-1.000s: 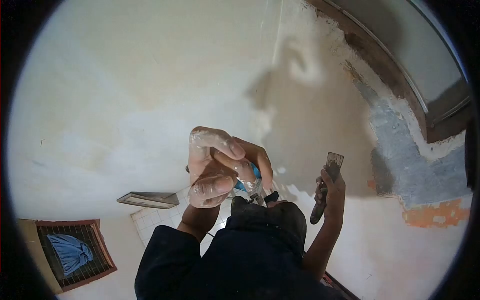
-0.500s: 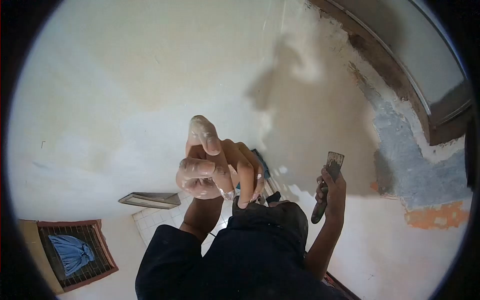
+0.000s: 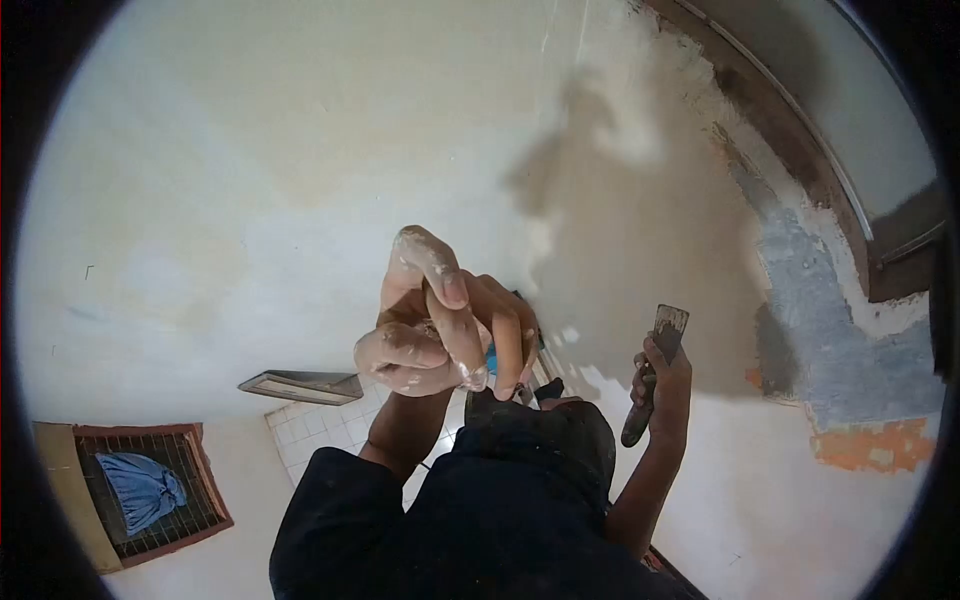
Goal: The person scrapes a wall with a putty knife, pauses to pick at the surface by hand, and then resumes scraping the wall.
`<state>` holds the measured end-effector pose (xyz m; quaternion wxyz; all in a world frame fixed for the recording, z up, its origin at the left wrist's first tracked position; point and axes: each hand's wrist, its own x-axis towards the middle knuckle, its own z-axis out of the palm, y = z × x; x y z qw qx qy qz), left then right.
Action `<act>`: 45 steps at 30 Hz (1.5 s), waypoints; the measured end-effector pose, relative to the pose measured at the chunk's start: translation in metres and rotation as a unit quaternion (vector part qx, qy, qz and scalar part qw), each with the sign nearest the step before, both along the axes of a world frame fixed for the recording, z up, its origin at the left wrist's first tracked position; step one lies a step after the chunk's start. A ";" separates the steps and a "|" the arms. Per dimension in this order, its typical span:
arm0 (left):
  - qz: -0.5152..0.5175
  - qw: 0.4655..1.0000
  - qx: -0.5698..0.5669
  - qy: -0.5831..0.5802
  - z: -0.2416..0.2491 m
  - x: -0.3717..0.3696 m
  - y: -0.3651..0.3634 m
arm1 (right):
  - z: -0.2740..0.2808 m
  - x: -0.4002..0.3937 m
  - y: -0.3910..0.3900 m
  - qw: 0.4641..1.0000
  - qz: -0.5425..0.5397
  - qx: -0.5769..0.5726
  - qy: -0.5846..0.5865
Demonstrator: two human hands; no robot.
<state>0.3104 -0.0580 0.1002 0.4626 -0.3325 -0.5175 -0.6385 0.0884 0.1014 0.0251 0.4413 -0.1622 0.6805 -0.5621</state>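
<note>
Right grip (image 3: 664,380) wraps a scraper (image 3: 670,322) — slackening could drop it; left grip (image 3: 450,328) curls, smeared, perhaps slippery — whether pinching anything, I cannot tell.

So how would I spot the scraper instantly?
Start at the dark shirt, bottom centre, then follow the arm up to the right hand. It grips the scraper, whose flat, smeared blade and dark handle stand out against the pale wall.
</note>
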 end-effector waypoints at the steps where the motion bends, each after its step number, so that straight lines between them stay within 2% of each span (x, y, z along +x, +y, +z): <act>1: -0.002 1.000 -0.005 -0.002 0.000 0.000 -0.001 | -0.001 0.001 0.001 1.000 0.000 0.001 -0.001; 3: -0.006 1.000 -0.012 -0.005 -0.001 -0.001 0.001 | -0.001 0.002 0.002 1.000 -0.006 0.004 -0.003; 5: -0.020 0.995 0.098 0.006 -0.003 -0.002 0.012 | -0.002 0.004 0.002 1.000 -0.016 0.004 -0.004; 8: 0.000 0.990 0.138 0.020 -0.012 -0.014 0.016 | -0.014 -0.003 0.005 0.999 -0.028 0.016 -0.012; 9: 0.022 0.994 0.101 -0.035 -0.009 -0.018 0.012 | -0.016 -0.005 0.005 0.999 -0.028 0.022 -0.020; 10: 0.156 0.971 0.126 -0.133 -0.017 -0.022 0.016 | -0.013 -0.006 0.005 0.999 -0.033 0.021 -0.024; 11: 0.289 0.919 0.143 -0.227 -0.028 -0.026 0.023 | -0.012 -0.006 0.005 0.999 -0.035 0.019 -0.028; 12: 0.265 0.928 0.137 -0.222 -0.033 -0.040 0.024 | -0.016 -0.011 0.006 0.995 -0.052 -0.026 -0.081; 14: 0.354 0.820 0.181 -0.411 -0.040 -0.063 0.028 | -0.004 -0.018 0.005 0.983 -0.060 -0.094 -0.146; 15: 0.344 0.828 0.175 -0.408 -0.053 -0.071 0.027 | 0.004 -0.021 0.002 0.982 -0.073 -0.100 -0.140; 17: 0.205 0.827 0.093 -0.515 -0.080 -0.085 0.020 | 0.023 -0.027 -0.006 0.995 -0.060 -0.082 -0.022; 19: 0.108 0.803 0.104 -0.577 -0.086 -0.111 0.024 | 0.044 -0.038 -0.015 0.995 -0.034 -0.085 0.031; 21: 0.067 0.821 0.105 -0.557 -0.093 -0.140 0.026 | 0.057 -0.051 -0.029 0.968 0.019 -0.069 0.241; 22: 0.041 0.831 0.161 -0.531 -0.088 -0.156 0.028 | 0.062 -0.058 -0.039 0.967 0.017 -0.067 0.244; 23: 0.014 0.837 0.218 -0.502 -0.084 -0.171 0.029 | 0.066 -0.063 -0.050 0.937 0.006 -0.043 0.347; 24: 0.012 0.838 0.219 -0.499 -0.081 -0.186 0.028 | 0.070 -0.068 -0.061 0.894 -0.006 -0.019 0.447; 25: -0.008 0.843 0.246 -0.478 -0.079 -0.200 0.026 | 0.072 -0.072 -0.069 0.893 -0.006 -0.017 0.450; 28: -0.049 0.839 0.303 -0.450 -0.077 -0.238 0.019 | 0.057 -0.095 -0.092 0.786 -0.069 0.032 0.613; 31: -0.087 0.815 0.361 -0.444 -0.084 -0.272 0.023 | 0.061 -0.093 -0.099 0.777 -0.061 0.066 0.623; 32: -0.091 0.843 0.393 -0.355 -0.093 -0.287 0.028 | 0.067 -0.088 -0.101 0.774 -0.061 0.068 0.626; 33: -0.095 0.862 0.422 -0.263 -0.103 -0.298 0.029 | 0.076 -0.081 -0.102 0.798 -0.054 0.114 0.589; 34: -0.038 0.899 0.301 -0.316 -0.116 -0.302 0.022 | 0.081 -0.077 -0.103 0.818 -0.046 0.159 0.550; 37: -0.089 0.893 0.334 -0.289 -0.118 -0.304 0.021 | 0.082 -0.080 -0.106 0.799 -0.033 0.220 0.559; 38: -0.114 0.888 0.349 -0.277 -0.118 -0.304 0.021 | 0.079 -0.084 -0.111 0.796 -0.035 0.224 0.562; 40: -0.160 0.876 0.378 -0.253 -0.118 -0.305 0.022 | 0.069 -0.094 -0.124 0.731 -0.040 0.117 0.671; 41: -0.182 0.867 0.394 -0.244 -0.116 -0.305 0.022 | 0.073 -0.092 -0.129 0.730 -0.039 0.121 0.671; 43: -0.225 0.849 0.422 -0.227 -0.111 -0.305 0.023 | 0.085 -0.086 -0.139 0.778 -0.068 0.156 0.605; 44: -0.244 0.838 0.436 -0.217 -0.107 -0.305 0.024 | 0.081 -0.084 -0.136 0.777 -0.067 0.159 0.605; 45: -0.262 0.828 0.451 -0.207 -0.103 -0.304 0.025 | 0.072 -0.077 -0.128 0.794 -0.099 0.113 0.589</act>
